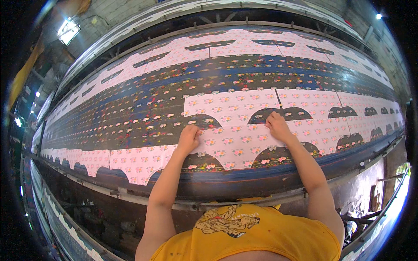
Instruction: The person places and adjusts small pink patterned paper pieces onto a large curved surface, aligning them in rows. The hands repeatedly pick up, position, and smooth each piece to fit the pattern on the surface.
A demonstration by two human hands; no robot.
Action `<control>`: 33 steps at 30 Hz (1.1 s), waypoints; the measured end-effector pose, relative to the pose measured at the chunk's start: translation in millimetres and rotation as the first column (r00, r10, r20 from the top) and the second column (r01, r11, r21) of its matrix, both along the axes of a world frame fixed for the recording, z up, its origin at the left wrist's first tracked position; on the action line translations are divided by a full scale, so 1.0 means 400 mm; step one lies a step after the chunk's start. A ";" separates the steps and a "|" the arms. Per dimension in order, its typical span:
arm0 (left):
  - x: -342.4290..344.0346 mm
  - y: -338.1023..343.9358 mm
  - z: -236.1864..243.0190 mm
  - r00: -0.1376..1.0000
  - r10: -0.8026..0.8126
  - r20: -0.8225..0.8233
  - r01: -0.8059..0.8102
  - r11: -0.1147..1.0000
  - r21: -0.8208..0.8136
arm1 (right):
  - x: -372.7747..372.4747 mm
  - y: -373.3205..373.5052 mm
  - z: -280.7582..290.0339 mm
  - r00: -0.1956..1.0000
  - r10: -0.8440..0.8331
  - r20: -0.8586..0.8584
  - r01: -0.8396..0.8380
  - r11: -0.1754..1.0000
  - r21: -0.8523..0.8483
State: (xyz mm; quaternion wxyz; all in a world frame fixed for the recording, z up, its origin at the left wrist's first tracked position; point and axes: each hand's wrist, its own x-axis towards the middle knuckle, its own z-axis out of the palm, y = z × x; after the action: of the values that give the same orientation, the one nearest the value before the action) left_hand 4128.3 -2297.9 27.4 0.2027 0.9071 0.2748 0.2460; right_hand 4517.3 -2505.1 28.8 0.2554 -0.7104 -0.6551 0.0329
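A cut piece of pink cloth with a floral print (237,141) lies on the long dark printing table (143,135) in front of me. My left hand (189,138) is closed at the piece's far left edge, fingers pinched together on the cloth. Over the same far edge, further right, my right hand (279,127) is also closed, its fingertips at the border beside a dark curved gap (261,116). Just beyond, a matching pink piece (230,102) lies flat with a curved cutout. The fingertips partly hide the cloth they grip.
More pink floral pieces (139,163) run along the near edge to the left, and others (209,43) line the far side. Colourful print marks cover the dark surface between them. A metal rail (209,204) borders the table's near side. Another long table (56,213) stands at lower left.
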 end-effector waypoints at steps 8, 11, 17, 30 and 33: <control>-0.020 -0.028 0.001 0.995 0.061 0.075 -0.062 0.998 0.015 | 0.010 -0.008 0.009 0.998 0.013 0.057 -0.010 0.999 -0.051; -0.021 -0.025 -0.006 0.995 0.094 0.036 -0.095 0.996 0.007 | -0.006 -0.029 0.020 0.998 -0.002 -0.067 -0.003 0.997 -0.072; -0.040 -0.043 0.079 0.998 0.034 -0.060 -0.024 0.986 0.167 | -0.011 -0.085 0.097 0.981 -0.026 0.193 0.047 0.993 -0.105; 0.133 0.283 0.077 0.971 0.061 -0.232 0.008 0.958 0.288 | 0.165 0.228 0.114 0.987 -0.035 0.154 0.030 0.999 0.034; 0.187 0.350 0.055 0.958 0.082 -0.273 -0.007 0.964 0.264 | 0.199 0.306 0.065 0.983 -0.024 0.184 0.019 0.999 0.027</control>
State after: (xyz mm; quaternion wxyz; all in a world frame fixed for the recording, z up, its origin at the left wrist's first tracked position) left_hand 4203.2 -2158.1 49.4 0.0348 0.9451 0.2867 0.1528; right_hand 4596.9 -2382.6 54.9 0.2031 -0.7141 -0.6685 -0.0439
